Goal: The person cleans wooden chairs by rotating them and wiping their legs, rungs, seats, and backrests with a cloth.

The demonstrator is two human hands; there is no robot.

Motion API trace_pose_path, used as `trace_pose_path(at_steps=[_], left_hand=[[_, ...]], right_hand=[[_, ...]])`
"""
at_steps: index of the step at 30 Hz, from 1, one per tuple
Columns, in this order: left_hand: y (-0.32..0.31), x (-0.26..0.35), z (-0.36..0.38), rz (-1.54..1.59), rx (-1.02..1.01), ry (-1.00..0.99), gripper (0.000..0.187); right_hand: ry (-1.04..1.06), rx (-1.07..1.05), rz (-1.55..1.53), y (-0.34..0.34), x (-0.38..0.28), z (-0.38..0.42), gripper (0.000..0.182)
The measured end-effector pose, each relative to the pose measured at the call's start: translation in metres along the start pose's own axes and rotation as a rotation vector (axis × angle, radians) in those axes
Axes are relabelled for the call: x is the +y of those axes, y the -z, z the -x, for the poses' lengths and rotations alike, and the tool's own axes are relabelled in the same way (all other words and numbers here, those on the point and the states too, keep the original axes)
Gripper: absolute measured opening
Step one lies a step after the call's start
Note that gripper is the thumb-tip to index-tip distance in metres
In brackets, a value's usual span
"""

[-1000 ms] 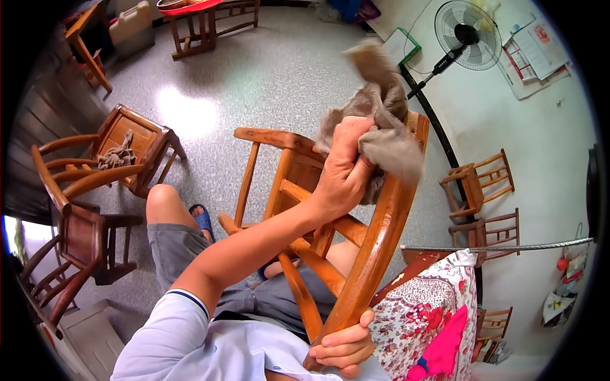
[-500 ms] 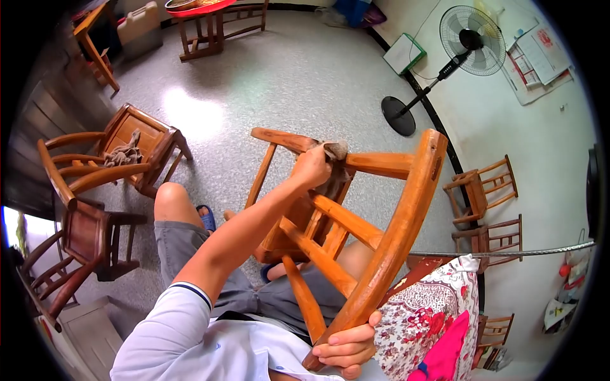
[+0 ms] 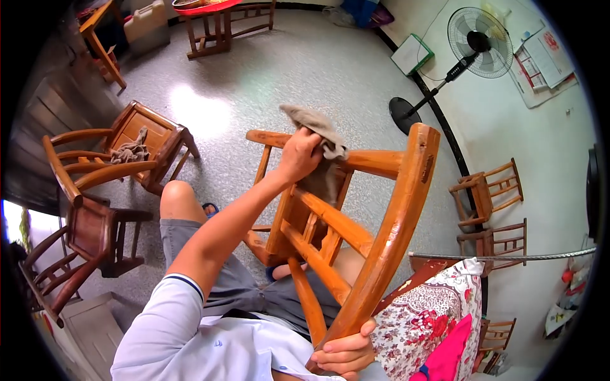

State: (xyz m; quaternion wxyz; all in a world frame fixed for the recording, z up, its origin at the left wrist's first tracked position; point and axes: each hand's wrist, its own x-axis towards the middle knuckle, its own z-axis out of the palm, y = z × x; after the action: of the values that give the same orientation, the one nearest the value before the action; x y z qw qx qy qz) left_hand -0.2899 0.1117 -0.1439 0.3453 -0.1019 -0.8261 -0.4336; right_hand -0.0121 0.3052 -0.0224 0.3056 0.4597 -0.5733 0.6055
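An orange-brown wooden chair [image 3: 400, 209] lies tipped across my lap, its legs and rungs pointing away from me. My left hand [image 3: 297, 155] is closed on a grey-brown cloth [image 3: 318, 124] and presses it against a cross rail near the chair's far end. Part of the cloth sticks up above my fingers and part hangs down behind the rail. My right hand [image 3: 343, 352] grips the lower end of the thick curved post close to my body. My knee and a blue sandal show under the chair.
A second wooden armchair [image 3: 159, 136] with a rag [image 3: 130, 152] on its seat stands to the left, a darker chair [image 3: 89, 235] nearer. A standing fan [image 3: 480, 35], small chairs [image 3: 486, 187], a floral cloth [image 3: 432, 311] and a metal bar [image 3: 502, 256] are on the right.
My left hand has brought the cloth down from the top of the curved post to the cross rail and slid it slightly left. My right hand keeps its grip.
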Motion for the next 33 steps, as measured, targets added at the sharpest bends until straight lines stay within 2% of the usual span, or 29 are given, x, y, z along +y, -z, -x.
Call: trace_pose_path(at_steps=[1,2,4,5,6,8,10,12,13,14,15,16,17,18,20,21,24,25,26,28,30,32,33], left_hand=[[0.003,-0.014,0.006,-0.093,-0.108,-0.083,0.026],[0.009,-0.018,0.008,-0.098,-0.109,-0.084,0.026],[0.015,-0.025,0.01,-0.15,-0.026,-0.164,0.029],[0.018,-0.031,0.011,-0.15,0.027,-0.107,0.028],[0.021,-0.036,0.013,-0.155,0.02,-0.102,0.028],[0.027,-0.046,0.014,-0.186,0.207,0.037,0.026],[0.031,-0.056,0.016,-0.202,0.274,0.085,0.019],[0.026,-0.091,0.024,-0.118,0.36,0.417,0.013],[0.022,-0.108,0.025,0.074,0.515,0.45,0.014],[0.025,-0.12,0.029,0.068,0.521,0.453,0.014],[0.031,-0.132,0.035,-0.016,0.463,0.602,0.016],[0.037,-0.143,0.042,-0.099,0.403,0.749,0.017],[0.042,-0.156,0.056,-0.22,0.316,0.695,0.021],[0.048,-0.158,0.064,-0.224,0.324,0.697,0.021],[0.058,-0.162,0.082,-0.321,0.135,0.803,0.025],[0.062,-0.169,0.092,-0.345,0.052,0.799,0.028],[0.062,-0.165,0.096,-0.331,0.004,0.899,0.026],[0.055,-0.181,0.104,-0.38,0.053,0.825,0.023],[0.058,-0.171,0.1,-0.379,0.053,0.826,0.023],[0.058,-0.154,0.094,0.026,0.249,0.94,0.022],[0.058,-0.143,0.09,0.306,0.212,0.988,0.018],[0.062,-0.086,0.068,0.622,0.315,0.852,0.023],[0.054,-0.086,0.072,0.609,0.218,0.819,0.026]], right_hand=[[-0.088,-0.014,-0.071,0.007,-0.004,-0.003,0.044],[-0.087,-0.011,-0.076,0.009,-0.005,-0.01,0.044],[-0.107,-0.171,-0.096,0.01,-0.004,-0.022,0.043],[-0.152,0.03,-0.106,-0.005,-0.009,-0.019,0.042],[-0.159,0.034,-0.11,-0.005,-0.008,-0.014,0.042],[-0.07,0.01,-0.21,-0.005,0.002,-0.008,0.042],[-0.048,0.041,-0.247,-0.015,0.006,-0.012,0.042],[-0.026,0.072,-0.287,-0.02,0.006,-0.018,0.042],[-0.073,0.057,-0.272,-0.018,0.003,-0.018,0.043],[-0.121,0.041,-0.259,-0.017,0.0,-0.018,0.044],[-0.123,0.037,-0.268,-0.017,0.002,-0.014,0.044],[-0.041,0.08,-0.279,-0.016,0.007,-0.007,0.046],[0.043,0.123,-0.29,-0.016,0.011,-0.002,0.048],[0.043,0.12,-0.299,-0.016,0.009,0.001,0.048],[0.011,0.168,-0.259,-0.015,0.004,0.008,0.051],[0.042,0.106,-0.246,-0.011,0.005,0.008,0.052],[0.062,0.053,-0.271,-0.01,0.008,0.003,0.052],[0.062,0.052,-0.27,-0.006,0.005,0.008,0.052],[0.015,0.04,-0.248,-0.001,0.001,0.016,0.052],[-0.029,0.029,-0.225,-0.002,-0.002,0.017,0.052],[-0.152,0.291,-0.121,-0.02,-0.007,0.008,0.052],[-0.188,0.354,-0.099,-0.021,-0.013,0.021,0.054],[-0.228,0.399,-0.035,-0.018,-0.014,0.028,0.053]])
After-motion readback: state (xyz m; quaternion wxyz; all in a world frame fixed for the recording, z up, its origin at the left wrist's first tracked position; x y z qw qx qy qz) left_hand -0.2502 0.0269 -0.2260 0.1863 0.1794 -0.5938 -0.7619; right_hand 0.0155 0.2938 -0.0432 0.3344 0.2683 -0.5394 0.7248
